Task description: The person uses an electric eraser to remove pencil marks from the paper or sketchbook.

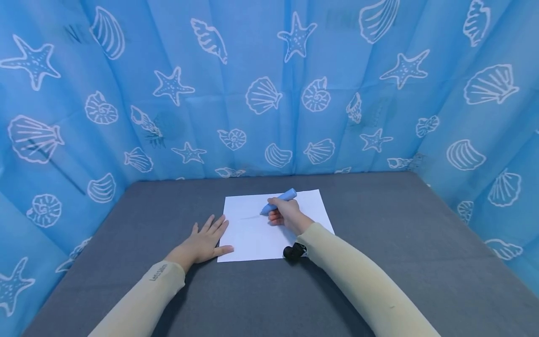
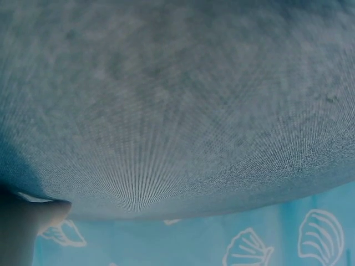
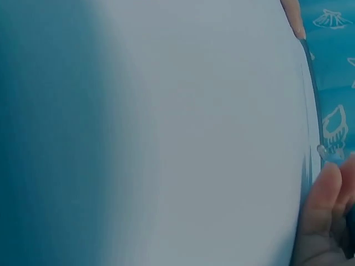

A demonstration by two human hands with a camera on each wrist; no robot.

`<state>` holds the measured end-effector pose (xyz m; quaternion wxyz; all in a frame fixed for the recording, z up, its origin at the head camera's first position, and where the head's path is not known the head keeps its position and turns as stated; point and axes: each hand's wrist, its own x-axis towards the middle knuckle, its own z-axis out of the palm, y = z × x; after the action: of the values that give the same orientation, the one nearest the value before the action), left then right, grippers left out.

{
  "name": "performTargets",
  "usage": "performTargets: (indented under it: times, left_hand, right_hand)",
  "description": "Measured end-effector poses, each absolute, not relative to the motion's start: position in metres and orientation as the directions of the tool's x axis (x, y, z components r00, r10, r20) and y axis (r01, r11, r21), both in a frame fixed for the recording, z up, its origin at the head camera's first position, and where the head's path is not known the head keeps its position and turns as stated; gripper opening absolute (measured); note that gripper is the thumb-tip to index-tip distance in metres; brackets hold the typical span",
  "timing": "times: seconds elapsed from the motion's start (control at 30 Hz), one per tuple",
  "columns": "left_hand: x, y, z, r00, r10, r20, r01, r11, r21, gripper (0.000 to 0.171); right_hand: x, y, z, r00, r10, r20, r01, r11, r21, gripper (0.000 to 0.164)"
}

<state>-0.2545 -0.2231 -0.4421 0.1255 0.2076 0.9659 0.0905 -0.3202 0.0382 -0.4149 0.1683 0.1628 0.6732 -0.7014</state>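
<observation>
A white sheet of paper (image 1: 248,238) lies on the grey table. My right hand (image 1: 288,214) pinches a thick blue pen (image 1: 287,194) over the sheet, its narrow tip down by the paper and its thick end slanting up to the right. A faint line (image 1: 250,217) runs left from the tip. My left hand (image 1: 204,243) lies spread at the sheet's left edge, with fingertips and thumb on the paper. In the right wrist view the fingers (image 3: 324,191) are at the lower right beside the pen tip (image 3: 322,151). The left wrist view catches part of the hand (image 2: 47,216).
The grey cloth-covered table (image 1: 404,243) extends around the sheet on all sides. A blue curtain (image 1: 269,61) with white shells and starfish hangs along the back and both sides. A small black device (image 1: 294,252) sits at my right wrist, over the sheet's lower edge.
</observation>
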Motion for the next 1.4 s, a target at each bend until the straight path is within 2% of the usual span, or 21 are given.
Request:
performTargets:
  times: [0.57, 1.4]
  left_hand:
    - [-0.2568, -0.2252, -0.4462, -0.885, 0.422, -0.197, 0.376, 0.897, 0.232, 0.094]
    - [-0.2547, -0.2260, -0.4425, -0.887, 0.422, -0.189, 0.377, 0.896, 0.233, 0.093]
  right_hand:
    - [-0.3193, 0.0319, -0.4141, -0.900, 0.004, -0.436, 0.436, 0.011, -0.900, 0.020]
    - [-0.3209, 0.0314, -0.4146, -0.900, -0.041, -0.433, 0.434, -0.001, -0.901, 0.023]
